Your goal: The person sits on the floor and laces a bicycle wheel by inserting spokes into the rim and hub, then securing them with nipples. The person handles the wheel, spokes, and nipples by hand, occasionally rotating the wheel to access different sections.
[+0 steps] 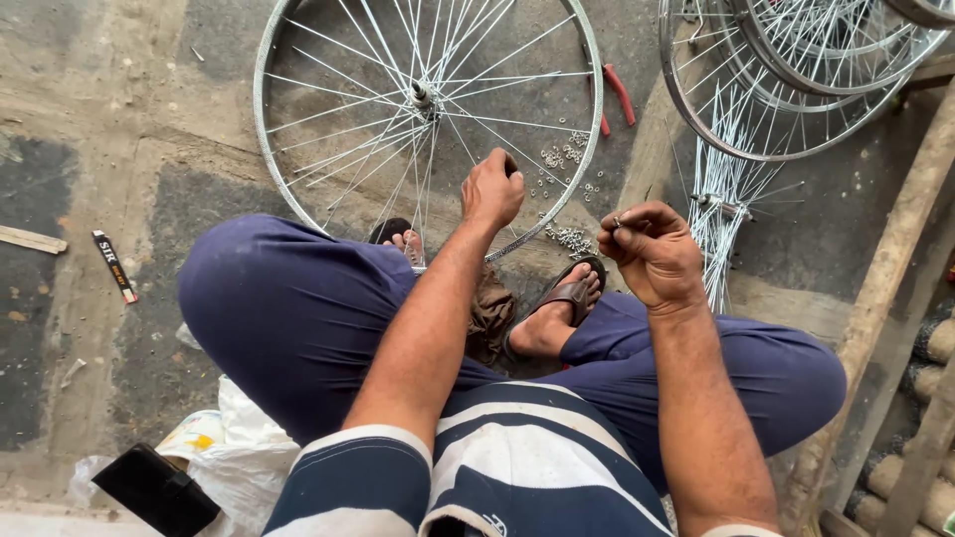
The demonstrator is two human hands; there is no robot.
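A silver spoked bicycle wheel (298, 199) stands on the ground before my crossed legs, hub (422, 96) near its middle. My left hand (491, 189) is closed around a spoke inside the rim, near the lower right. My right hand (649, 251) is raised to the right of the wheel, fingers pinched on a small metal spoke nipple (617, 223). A scatter of small silver nipples (569, 157) lies on the ground behind the rim.
More spoked wheels (786, 80) lean at the top right above a bundle of loose spokes (721, 199). Red-handled pliers (617, 94) lie beyond the rim. A small packet (114, 265) lies left; a black object (157, 489) and white bag (234, 438) sit beside my left knee.
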